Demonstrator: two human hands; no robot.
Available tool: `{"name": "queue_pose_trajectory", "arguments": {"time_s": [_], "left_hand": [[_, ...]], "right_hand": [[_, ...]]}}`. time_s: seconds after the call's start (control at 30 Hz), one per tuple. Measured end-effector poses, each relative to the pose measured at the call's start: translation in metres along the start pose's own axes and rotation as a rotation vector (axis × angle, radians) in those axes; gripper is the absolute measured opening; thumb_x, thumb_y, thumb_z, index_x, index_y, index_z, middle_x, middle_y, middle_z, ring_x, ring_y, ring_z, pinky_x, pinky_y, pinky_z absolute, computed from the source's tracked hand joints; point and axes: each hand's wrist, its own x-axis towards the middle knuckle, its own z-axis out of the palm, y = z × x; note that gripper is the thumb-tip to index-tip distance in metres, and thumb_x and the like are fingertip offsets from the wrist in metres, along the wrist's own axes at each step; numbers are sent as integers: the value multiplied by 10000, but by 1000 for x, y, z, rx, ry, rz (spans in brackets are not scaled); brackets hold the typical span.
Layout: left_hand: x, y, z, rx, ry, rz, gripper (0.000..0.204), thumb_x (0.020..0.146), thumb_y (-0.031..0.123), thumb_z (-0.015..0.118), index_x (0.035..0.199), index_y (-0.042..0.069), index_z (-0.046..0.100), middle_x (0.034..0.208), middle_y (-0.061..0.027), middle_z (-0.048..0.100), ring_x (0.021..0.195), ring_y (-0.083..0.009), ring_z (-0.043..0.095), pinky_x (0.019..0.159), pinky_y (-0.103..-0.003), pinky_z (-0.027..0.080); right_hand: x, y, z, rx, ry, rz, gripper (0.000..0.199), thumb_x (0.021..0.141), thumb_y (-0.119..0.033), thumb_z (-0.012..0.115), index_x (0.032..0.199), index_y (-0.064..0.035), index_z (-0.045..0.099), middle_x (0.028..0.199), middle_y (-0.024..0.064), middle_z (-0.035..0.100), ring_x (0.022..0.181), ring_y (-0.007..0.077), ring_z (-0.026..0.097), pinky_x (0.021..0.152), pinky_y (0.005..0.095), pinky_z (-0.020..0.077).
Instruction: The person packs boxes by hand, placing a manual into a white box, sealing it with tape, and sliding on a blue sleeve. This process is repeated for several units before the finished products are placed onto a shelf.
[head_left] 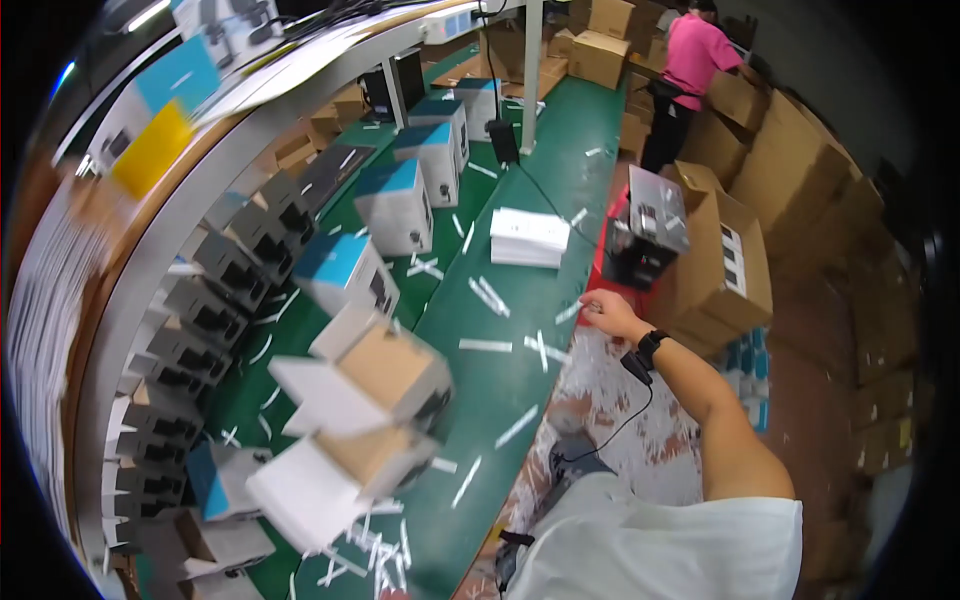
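Note:
My right hand (612, 314) reaches over the right edge of the green bench, its fingers curled together. A white strip (568, 312) lies right at the fingertips; whether they grip it, I cannot tell. Just beyond the hand stands a dark machine (650, 235) with a clear cover, on a red base (603, 275). A stack of white printed sheets (528, 238) sits on the bench to the hand's left. Two open white cartons (395, 375) with brown insides, slightly blurred, stand nearer on the left. My left hand is out of view.
White-and-blue boxes (395, 208) line the green bench (470, 400), with more boxes (180, 360) along its left side. Loose strips are scattered about. An open brown carton (735, 270) stands at right. A black adapter (502, 142) hangs on a cable. A person in pink (697, 60) works far off.

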Motion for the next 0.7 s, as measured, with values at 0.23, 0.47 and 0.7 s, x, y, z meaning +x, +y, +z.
{"name": "queue_pose_trajectory", "arguments": {"time_s": [0.23, 0.47, 0.7], "left_hand": [[28, 256, 425, -401, -879, -114, 656, 936, 45, 677, 1493, -10, 335, 1468, -176, 474, 1351, -241, 469, 1127, -373, 393], [129, 394, 686, -468, -525, -392, 627, 861, 349, 755, 1212, -132, 556, 953, -133, 689, 807, -172, 624, 711, -362, 518], [157, 365, 780, -565, -143, -251, 1107, 651, 637, 814, 1240, -233, 464, 1217, -347, 611, 1144, -415, 624, 967, -410, 510]], "right_hand": [[272, -39, -12, -61, -135, -332, 630, 789, -513, 698, 1206, -41, 675, 1242, 193, 647, 1120, 380, 632, 978, 438, 497], [344, 12, -8, -168, -867, 200, 931, 640, -822, 690, 1125, -30, 745, 1205, 194, 689, 1137, 315, 636, 976, 414, 469], [337, 30, 17, 107, -1013, 338, 715, 822, -574, 738, 1204, 26, 666, 1094, 126, 715, 923, 209, 688, 794, 337, 548]]}}
